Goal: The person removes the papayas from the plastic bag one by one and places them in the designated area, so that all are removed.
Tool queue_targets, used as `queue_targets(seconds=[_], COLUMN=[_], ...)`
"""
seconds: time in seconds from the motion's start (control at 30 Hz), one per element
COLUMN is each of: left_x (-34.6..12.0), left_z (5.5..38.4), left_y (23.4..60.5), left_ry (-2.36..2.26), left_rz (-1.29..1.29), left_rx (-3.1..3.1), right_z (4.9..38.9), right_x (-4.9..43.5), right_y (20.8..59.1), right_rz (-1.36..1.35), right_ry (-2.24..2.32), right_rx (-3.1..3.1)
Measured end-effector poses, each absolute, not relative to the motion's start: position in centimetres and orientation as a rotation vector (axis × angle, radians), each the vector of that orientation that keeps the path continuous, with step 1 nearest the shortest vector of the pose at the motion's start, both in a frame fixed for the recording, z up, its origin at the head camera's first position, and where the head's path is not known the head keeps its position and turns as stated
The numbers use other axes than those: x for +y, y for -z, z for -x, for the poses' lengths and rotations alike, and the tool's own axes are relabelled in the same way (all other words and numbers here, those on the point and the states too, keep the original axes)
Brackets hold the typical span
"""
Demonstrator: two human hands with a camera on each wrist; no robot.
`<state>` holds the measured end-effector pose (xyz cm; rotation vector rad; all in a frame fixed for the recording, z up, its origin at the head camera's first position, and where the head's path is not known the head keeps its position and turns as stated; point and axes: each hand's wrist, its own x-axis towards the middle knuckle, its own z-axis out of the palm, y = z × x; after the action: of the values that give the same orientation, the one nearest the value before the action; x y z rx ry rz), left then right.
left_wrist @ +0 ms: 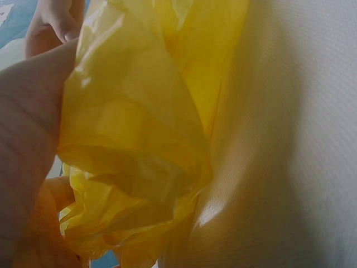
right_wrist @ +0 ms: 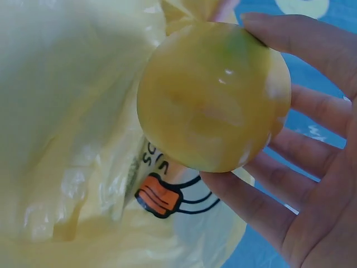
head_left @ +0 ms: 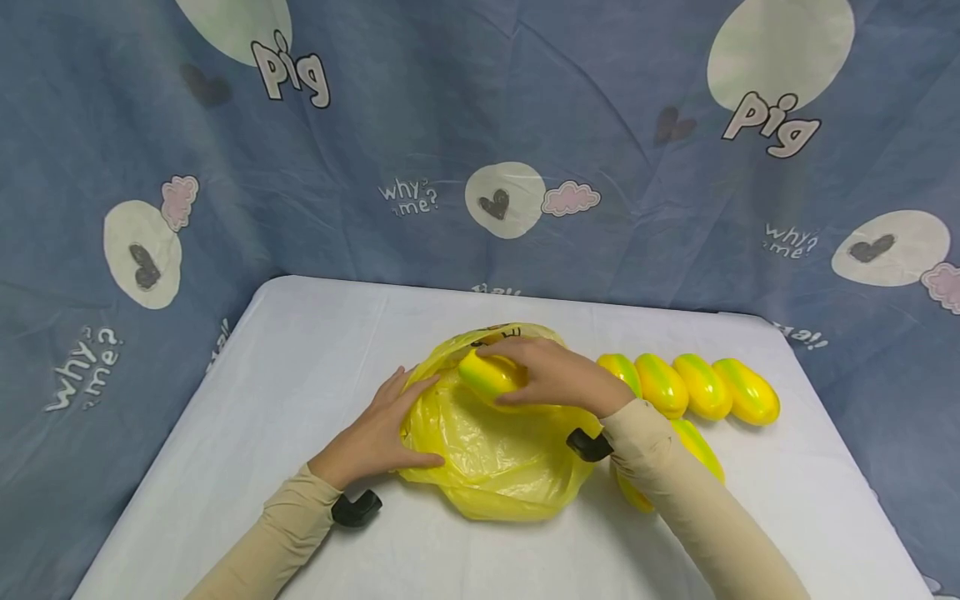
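Observation:
A yellow plastic bag (head_left: 495, 467) with dark and orange print stands on the table with its mouth spread wide. My left hand (head_left: 382, 433) is at the bag's left rim, thumb and fingers spread apart against the plastic; in the left wrist view the yellow film (left_wrist: 134, 134) covers part of this hand. Over the bag's mouth, my right hand (head_left: 551, 375) grips a glossy yellow mango (head_left: 487, 375) with a green streak. The right wrist view shows the rounded end of that mango (right_wrist: 215, 97), with thumb and fingers around its side.
To the right of the bag, several more mangoes (head_left: 705, 387) lie in a row on the white tabletop (head_left: 330, 333). Others (head_left: 697, 450) sit in front of them, partly hidden by the right sleeve. A blue printed curtain (head_left: 450, 108) hangs behind the table.

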<state>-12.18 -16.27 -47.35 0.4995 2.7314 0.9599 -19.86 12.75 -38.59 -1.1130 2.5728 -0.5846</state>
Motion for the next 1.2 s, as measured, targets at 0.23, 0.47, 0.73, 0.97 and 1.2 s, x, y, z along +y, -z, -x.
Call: queue_targets(seconds=[0.23,0.47,0.73,0.97,1.2], left_x=[-16.2,-16.1,-16.1,-16.2,-16.3], left_z=[12.3,12.2,12.2,12.2,12.2], left_y=[47.5,47.5,47.5,47.6,47.7], left_ry=[-0.958,-0.951,-0.947,-0.949,-0.951], left_rz=[-0.501,-0.503,-0.496,-0.491,-0.484], left_rx=[2.735,2.745,2.746,2.747,2.74], right_z=[19.0,18.2,17.3,16.2,15.1], right_x=[14.4,16.5,18.8,20.8,23.3], right_y=[38.1,38.1,38.2,38.0,37.7], right_rz=[1.11,0.962,0.858,0.788,0.668], right_ry=[0.742,0.906,1.096,1.193,1.281], right_rx=[2.594,2.607,2.592,2.649,2.733])
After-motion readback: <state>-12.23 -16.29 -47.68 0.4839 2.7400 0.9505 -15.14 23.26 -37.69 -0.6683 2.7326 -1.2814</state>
